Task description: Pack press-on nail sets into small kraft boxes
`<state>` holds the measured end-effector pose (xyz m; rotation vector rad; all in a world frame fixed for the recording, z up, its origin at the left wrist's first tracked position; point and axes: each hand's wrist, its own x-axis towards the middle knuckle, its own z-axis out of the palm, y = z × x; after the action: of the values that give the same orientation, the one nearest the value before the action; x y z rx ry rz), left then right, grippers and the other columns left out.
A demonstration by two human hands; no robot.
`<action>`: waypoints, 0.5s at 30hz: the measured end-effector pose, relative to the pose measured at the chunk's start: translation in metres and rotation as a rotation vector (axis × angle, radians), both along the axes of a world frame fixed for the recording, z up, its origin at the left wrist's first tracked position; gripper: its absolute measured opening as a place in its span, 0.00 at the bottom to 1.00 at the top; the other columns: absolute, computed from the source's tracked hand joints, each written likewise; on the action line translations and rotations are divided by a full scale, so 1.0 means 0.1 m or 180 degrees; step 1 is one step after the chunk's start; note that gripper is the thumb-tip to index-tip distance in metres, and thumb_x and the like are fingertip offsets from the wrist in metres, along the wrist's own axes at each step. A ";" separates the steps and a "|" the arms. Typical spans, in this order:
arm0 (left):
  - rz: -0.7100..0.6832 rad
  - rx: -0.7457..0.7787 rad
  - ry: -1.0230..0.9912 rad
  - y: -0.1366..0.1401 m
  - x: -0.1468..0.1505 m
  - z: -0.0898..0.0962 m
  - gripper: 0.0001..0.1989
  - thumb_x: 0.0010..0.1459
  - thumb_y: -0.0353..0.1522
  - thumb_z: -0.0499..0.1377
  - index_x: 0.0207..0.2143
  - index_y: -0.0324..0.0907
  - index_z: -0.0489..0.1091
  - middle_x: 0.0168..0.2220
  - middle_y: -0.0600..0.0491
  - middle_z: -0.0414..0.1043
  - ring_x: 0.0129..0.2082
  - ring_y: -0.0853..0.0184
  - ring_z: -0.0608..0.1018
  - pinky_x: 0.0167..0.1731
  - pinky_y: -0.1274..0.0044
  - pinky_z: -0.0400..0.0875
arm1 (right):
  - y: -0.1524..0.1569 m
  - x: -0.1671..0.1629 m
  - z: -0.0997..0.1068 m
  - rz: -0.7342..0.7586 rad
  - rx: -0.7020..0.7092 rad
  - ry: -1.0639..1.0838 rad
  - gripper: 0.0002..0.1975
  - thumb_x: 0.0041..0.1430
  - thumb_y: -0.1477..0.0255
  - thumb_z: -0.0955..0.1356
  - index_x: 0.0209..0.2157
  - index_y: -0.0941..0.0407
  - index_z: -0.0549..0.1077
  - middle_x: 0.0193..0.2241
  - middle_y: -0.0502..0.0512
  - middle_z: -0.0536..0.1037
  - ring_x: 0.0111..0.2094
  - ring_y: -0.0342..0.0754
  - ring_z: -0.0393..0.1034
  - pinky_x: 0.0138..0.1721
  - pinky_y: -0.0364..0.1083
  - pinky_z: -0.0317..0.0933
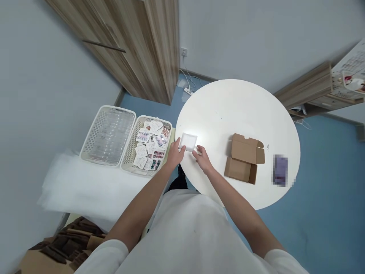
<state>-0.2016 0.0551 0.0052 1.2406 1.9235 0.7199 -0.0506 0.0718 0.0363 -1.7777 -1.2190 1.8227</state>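
A small, flat white square case (pixel 188 141), perhaps plastic, is at the left edge of the round white table (pixel 242 110). My left hand (pixel 174 153) grips its left side, with the thumb at the lower edge and the fingers along the side. Close to the case's right corner, my right hand (pixel 203 158) has its fingers apart and holds nothing. An opened brown cardboard box (pixel 245 149) lies on the table to the right of my hands, its lid folded back.
Left of the table stand two white baskets: one basket (pixel 95 131) with stacked clear plastic cases, another basket (pixel 129 156) with cards of press-on nails (pixel 155 146). White wrap (pixel 94 186) covers the surface before them. A blurred purple item (pixel 280 170) lies at the table's right.
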 end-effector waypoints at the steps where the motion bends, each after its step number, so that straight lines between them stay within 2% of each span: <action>1: -0.0014 -0.0006 -0.0025 0.03 0.00 0.00 0.26 0.56 0.39 0.49 0.56 0.39 0.52 0.49 0.42 0.59 0.48 0.58 0.65 0.46 0.68 0.60 | 0.05 -0.05 0.01 0.0019 -0.0013 0.0018 0.31 0.49 0.56 0.63 0.53 0.48 0.52 0.56 0.54 0.54 0.46 0.49 0.61 0.40 0.46 0.61; 3: -0.0086 0.0012 -0.0051 0.08 -0.01 0.00 0.25 0.57 0.39 0.47 0.56 0.40 0.52 0.47 0.43 0.60 0.46 0.59 0.66 0.44 0.69 0.61 | 0.13 -0.12 0.00 0.0068 -0.0040 0.0027 0.30 0.49 0.56 0.63 0.53 0.47 0.53 0.55 0.53 0.56 0.46 0.49 0.62 0.39 0.46 0.62; 8: -0.0236 0.0032 -0.0038 0.12 -0.04 -0.04 0.22 0.58 0.37 0.46 0.54 0.41 0.56 0.44 0.45 0.61 0.44 0.61 0.68 0.42 0.72 0.62 | 0.18 -0.17 -0.08 0.0149 -0.0094 -0.0096 0.25 0.47 0.59 0.64 0.49 0.49 0.61 0.51 0.53 0.62 0.44 0.48 0.64 0.39 0.47 0.63; 15: -0.0157 0.0011 -0.0161 0.04 -0.01 -0.13 0.21 0.57 0.38 0.48 0.52 0.40 0.60 0.43 0.46 0.65 0.37 0.65 0.71 0.40 0.72 0.64 | 0.02 -0.04 -0.23 0.0117 0.0180 -0.0150 0.25 0.45 0.72 0.62 0.49 0.52 0.63 0.43 0.53 0.69 0.37 0.46 0.67 0.35 0.46 0.64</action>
<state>-0.2023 0.0592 -0.0080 1.2559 1.8452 0.7227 -0.0543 0.0735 0.0136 -1.7883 -1.3160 1.7574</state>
